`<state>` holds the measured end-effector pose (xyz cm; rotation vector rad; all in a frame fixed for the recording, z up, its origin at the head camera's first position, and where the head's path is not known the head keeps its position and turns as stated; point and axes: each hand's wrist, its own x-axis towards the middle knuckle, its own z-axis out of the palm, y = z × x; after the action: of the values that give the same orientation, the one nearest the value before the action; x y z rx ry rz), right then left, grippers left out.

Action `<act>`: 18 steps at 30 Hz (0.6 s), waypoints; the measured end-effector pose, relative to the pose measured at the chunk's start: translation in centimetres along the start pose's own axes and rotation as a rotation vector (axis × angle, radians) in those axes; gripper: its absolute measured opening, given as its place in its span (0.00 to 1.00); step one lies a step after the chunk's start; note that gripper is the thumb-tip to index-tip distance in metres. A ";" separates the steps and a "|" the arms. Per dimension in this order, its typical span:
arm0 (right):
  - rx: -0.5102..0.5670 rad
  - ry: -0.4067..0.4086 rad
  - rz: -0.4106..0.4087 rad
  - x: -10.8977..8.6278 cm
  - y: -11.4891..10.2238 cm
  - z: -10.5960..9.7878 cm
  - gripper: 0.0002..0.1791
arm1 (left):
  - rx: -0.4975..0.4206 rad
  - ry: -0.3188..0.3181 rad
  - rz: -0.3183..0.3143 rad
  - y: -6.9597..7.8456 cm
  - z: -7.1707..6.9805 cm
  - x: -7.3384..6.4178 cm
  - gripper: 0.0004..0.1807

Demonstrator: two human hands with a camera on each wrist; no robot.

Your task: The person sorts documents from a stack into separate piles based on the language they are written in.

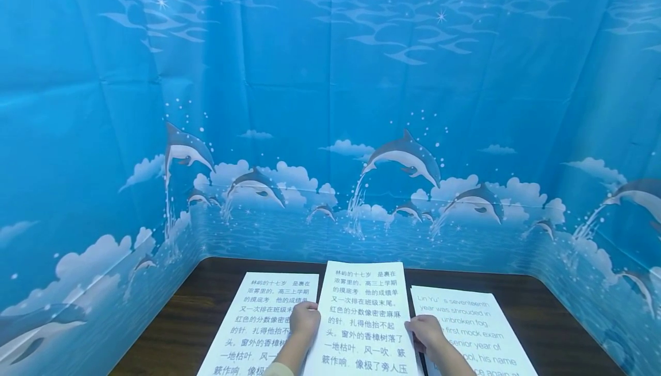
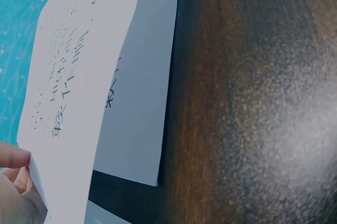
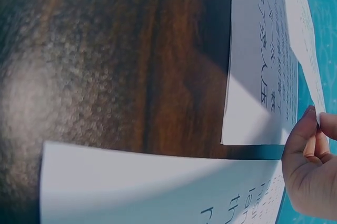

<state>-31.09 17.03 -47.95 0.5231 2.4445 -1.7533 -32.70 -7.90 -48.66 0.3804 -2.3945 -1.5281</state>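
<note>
A white sheet of paper printed with Chinese text is held up by both hands over the middle of the dark table. My left hand pinches its left edge between thumb and fingers, and my right hand pinches the right edge. In the left wrist view the sheet slants above another printed paper, with my left hand at its border. The right wrist view has my right hand gripping the thin edge, with a stack of Chinese-text pages lying below.
Left of the held sheet lies another Chinese-text page, partly covered by my left hand. English-text pages lie at the right, partly behind my right hand. A blue dolphin-print curtain surrounds the back and sides of the wooden table.
</note>
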 end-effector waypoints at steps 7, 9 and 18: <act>-0.026 0.016 0.018 -0.1 -0.2 0.1 0.12 | 0.004 0.011 -0.017 0.2 -0.2 -0.1 0.11; -0.027 0.022 0.027 -0.1 -0.3 0.2 0.12 | 0.009 0.010 -0.015 0.3 -0.3 -0.1 0.11; -0.025 0.028 0.021 -0.3 -0.7 0.3 0.10 | 0.025 -0.005 -0.014 0.6 -1.0 0.0 0.13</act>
<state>-31.07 16.45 -47.34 0.5717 2.4667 -1.7170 -32.42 -8.47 -47.69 0.4002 -2.4221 -1.5083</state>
